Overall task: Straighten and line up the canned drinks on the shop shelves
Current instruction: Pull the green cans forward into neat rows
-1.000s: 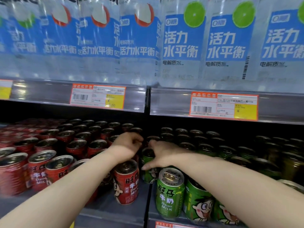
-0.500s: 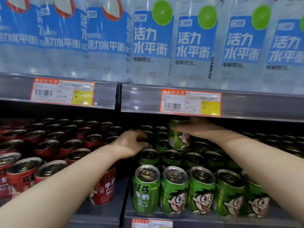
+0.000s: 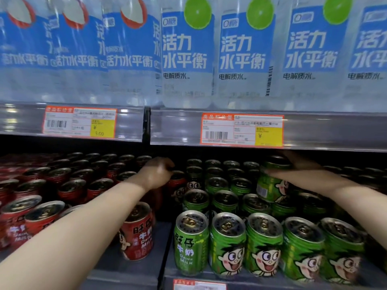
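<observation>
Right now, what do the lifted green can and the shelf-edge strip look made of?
Green can, held by the right hand: likely thin metal with a glossy printed wrap; neighbouring tops are silvery with pull tabs. Shelf-edge strip: probably clear glossy plastic, judging by its glare streaks.

The front green can (image 3: 191, 243) reads "旺仔 牛奶" in yellow and white, with "DRINK MILK" beneath. The front red can (image 3: 137, 232) carries the same "旺仔 牛奶" and "DRINK MILK" in white. On the upper shelf, each lime bottle (image 3: 187, 53) has a blue label reading "0糖" and "活力 水平衡", with "电解质水" printed below it. The lychee bottles (image 3: 129, 51) show "活力水平衡" running sideways. The left price tag (image 3: 79, 122) shows a barcode and "¥ 5.00" on its yellow patch. The right price tag (image 3: 241, 130) is headed "商品标价签", with a barcode and a "¥" sign; its figure is unreadable.
</observation>
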Available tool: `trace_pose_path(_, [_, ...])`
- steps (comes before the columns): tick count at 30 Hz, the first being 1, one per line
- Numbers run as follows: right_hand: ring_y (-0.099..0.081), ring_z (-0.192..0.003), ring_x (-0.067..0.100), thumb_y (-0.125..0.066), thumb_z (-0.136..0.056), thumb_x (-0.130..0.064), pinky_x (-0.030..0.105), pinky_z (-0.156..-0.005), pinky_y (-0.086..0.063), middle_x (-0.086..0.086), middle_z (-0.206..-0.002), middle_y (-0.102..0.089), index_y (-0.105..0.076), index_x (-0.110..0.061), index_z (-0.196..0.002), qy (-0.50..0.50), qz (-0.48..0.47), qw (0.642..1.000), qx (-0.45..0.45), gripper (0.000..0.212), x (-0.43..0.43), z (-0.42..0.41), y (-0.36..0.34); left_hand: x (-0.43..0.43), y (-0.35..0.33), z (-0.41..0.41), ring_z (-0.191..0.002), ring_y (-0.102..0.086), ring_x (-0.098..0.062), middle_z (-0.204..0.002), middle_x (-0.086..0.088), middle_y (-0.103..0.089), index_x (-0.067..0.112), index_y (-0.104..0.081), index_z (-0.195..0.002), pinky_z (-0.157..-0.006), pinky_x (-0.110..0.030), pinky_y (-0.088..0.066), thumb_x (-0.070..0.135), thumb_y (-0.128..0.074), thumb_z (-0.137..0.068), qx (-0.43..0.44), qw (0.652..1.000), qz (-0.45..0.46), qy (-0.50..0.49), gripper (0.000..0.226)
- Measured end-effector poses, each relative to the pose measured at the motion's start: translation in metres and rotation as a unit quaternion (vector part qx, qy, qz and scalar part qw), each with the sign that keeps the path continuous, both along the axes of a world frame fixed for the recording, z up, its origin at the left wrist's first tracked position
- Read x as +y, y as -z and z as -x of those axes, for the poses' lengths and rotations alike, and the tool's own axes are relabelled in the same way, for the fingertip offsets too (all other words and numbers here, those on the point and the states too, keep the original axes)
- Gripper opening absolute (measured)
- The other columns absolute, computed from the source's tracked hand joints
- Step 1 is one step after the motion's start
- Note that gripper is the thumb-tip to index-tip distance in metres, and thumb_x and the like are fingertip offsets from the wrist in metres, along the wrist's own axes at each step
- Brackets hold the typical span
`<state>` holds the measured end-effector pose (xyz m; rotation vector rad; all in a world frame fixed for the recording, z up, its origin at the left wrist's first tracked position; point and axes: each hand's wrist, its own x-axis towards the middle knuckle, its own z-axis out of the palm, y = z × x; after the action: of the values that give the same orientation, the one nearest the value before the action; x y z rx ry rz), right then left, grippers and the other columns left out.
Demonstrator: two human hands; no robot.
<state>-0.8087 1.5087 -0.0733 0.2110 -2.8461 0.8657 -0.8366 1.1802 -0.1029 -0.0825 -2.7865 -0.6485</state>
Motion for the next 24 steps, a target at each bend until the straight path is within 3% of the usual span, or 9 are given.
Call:
trace_pose_path(4, [-0.048,-0.123,0.018,-0.062,-0.079,-0.054,0.029,-0.099,-0.038,-0.003,-0.139,-0.049,-0.043,-0.033,-0.134,-0.034,-0.026,0.998,0.036,0.062,-0.014,0.002,-0.007,-0.005,0.009,-0.005,-0.122,-0.050,-0.023,-0.131,-0.012,-0.056,0.006,-0.058,-0.123,-0.096,-0.018,-0.031,0.011,-0.055,-0.091,0.005,1.000,0.011,0.005,0.033])
trace_pose_path(9, [-0.044,-0.127,0.017,-0.060,-0.086,-0.040,0.021,-0.101,-0.030,-0.002,-0.137,-0.049,-0.051,-0.025,-0.127,-0.071,-0.087,0.983,0.143,0.045,-0.055,0.007,-0.009,-0.005,0.022,-0.011,-0.122,-0.051,-0.021,-0.132,-0.009,-0.056,0.012,-0.059,-0.123,-0.099,-0.021,-0.034,0.019,-0.057,-0.090,0.013,1.000,0.013,0.015,0.033])
trace_pose_path(12, [-0.047,-0.122,0.016,-0.060,-0.087,-0.035,0.022,-0.098,-0.035,-0.002,-0.132,-0.052,-0.055,-0.025,-0.122,-0.113,-0.128,0.974,0.148,0.036,-0.092,0.010,-0.007,-0.011,0.022,-0.019,-0.121,-0.051,-0.022,-0.132,-0.008,-0.055,0.017,-0.056,-0.126,-0.101,-0.025,-0.038,0.024,-0.056,-0.091,-0.006,0.999,0.026,0.019,0.036])
trace_pose_path(18, [-0.046,-0.121,0.018,-0.065,-0.084,-0.032,0.021,-0.095,-0.035,0.003,-0.133,-0.047,-0.052,-0.019,-0.127,-0.192,-0.169,0.964,0.069,0.047,-0.168,0.036,0.007,-0.037,0.018,-0.036,-0.122,-0.050,-0.021,-0.134,-0.005,-0.052,0.024,-0.054,-0.129,-0.097,-0.022,-0.037,0.036,-0.058,-0.088,-0.017,0.999,0.044,-0.018,0.043])
trace_pose_path(24, [-0.034,-0.135,0.024,-0.068,-0.082,-0.038,0.026,-0.106,-0.031,0.009,-0.150,-0.030,-0.029,-0.016,-0.145,-0.201,-0.251,0.947,0.013,0.078,-0.218,0.061,0.021,-0.054,0.019,-0.062,-0.126,-0.045,-0.021,-0.138,-0.002,-0.047,0.032,-0.051,-0.130,-0.104,-0.030,-0.038,0.061,-0.057,-0.079,-0.065,0.994,0.088,0.007,0.059])
